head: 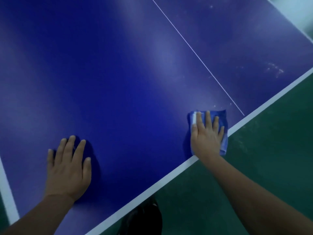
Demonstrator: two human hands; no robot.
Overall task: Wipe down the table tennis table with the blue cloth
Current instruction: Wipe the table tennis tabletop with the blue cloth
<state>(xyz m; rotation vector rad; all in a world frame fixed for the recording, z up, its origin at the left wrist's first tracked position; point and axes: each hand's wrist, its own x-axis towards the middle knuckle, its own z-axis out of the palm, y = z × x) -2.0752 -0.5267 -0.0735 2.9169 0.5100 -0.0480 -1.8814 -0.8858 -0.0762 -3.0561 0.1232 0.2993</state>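
Blue cloth (222, 123) at lower right of the frame, folded, lying flat on the table tennis table (118, 82), right beside its white edge stripe (169, 178). Right hand (205, 134) pressed flat on top of it, fingers spread and not clenched, cloth showing past the fingertips and along the right side. Left hand (68, 166) at lower left, open, palm down on bare tabletop, holding nothing.

One cloth, two hands, one table.

Dark blue surface with soft glare, thin white centre line (196, 55) running from top centre toward the cloth, pale scuffs (275, 69) at upper right. Green floor (262, 158) below the edge at lower right.
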